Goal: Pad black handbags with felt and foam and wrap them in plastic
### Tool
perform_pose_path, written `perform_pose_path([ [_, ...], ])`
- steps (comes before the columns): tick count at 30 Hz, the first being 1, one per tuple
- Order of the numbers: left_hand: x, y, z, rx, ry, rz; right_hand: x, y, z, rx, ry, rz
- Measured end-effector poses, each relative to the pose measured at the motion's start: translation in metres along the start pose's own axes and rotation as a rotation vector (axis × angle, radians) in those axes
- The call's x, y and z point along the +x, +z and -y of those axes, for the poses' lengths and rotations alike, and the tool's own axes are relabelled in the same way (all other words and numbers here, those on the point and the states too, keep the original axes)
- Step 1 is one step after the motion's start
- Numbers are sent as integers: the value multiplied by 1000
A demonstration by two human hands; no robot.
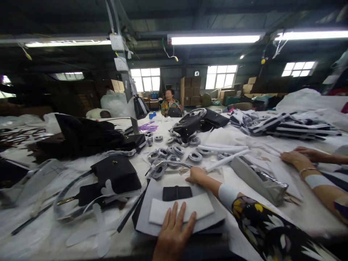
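Black flat handbag [176,193] lies at the lower centre of the frame, on a pale grey wrapping sheet [217,217] spread over the white-covered worktable [304,214]. A white rectangular foam pad [201,207] covers its near half, so only a dark strip with a centre tab shows above the pad.

The left hand [172,233] comes up from the bottom edge and lies flat on the foam pad, fingers spread and pointing away. The right hand [196,175] — on an arm in a dark floral sleeve with a white cuff — rests on the table just beyond the handbag's far right corner, knuckles up and fingers curled under. Whether it pinches anything cannot be told. It sits right beside a cluster of coiled straps wrapped in clear film [174,150].

To the right of that hand stands a grey wedge-shaped dispenser [258,179], and behind it lie white rolled paper tubes [223,148]. At left of centre sits a small black box-shaped bag with a gold stud [116,174]. Further back, near the middle, are larger black handbags [190,125]. A pile of black-and-white striped pieces [285,125] fills the upper right of the table.

At the right edge a co-worker's hands [297,157] lie on white paper, one wrist wearing a thin bracelet. Another person [170,103] sits at the table's far end.
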State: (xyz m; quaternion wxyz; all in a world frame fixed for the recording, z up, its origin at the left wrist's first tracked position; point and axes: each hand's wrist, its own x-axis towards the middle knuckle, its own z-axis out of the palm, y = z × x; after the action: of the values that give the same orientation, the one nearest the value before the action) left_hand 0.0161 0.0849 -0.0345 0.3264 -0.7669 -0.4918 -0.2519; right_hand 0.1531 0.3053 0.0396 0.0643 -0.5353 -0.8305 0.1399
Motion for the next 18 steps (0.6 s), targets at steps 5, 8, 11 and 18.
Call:
perform_pose_path([
  [5,-2,7,0,5,0,-57,3,-1,-8,119,103,167],
  [8,-2,4,2,11,7,-31,1,-1,-11,258,65,167],
  [11,2,-6,4,4,46,84,-6,-4,-13,441,-4,111],
  [18,6,-14,6,-42,20,173,-39,-26,-15,753,-225,-31],
])
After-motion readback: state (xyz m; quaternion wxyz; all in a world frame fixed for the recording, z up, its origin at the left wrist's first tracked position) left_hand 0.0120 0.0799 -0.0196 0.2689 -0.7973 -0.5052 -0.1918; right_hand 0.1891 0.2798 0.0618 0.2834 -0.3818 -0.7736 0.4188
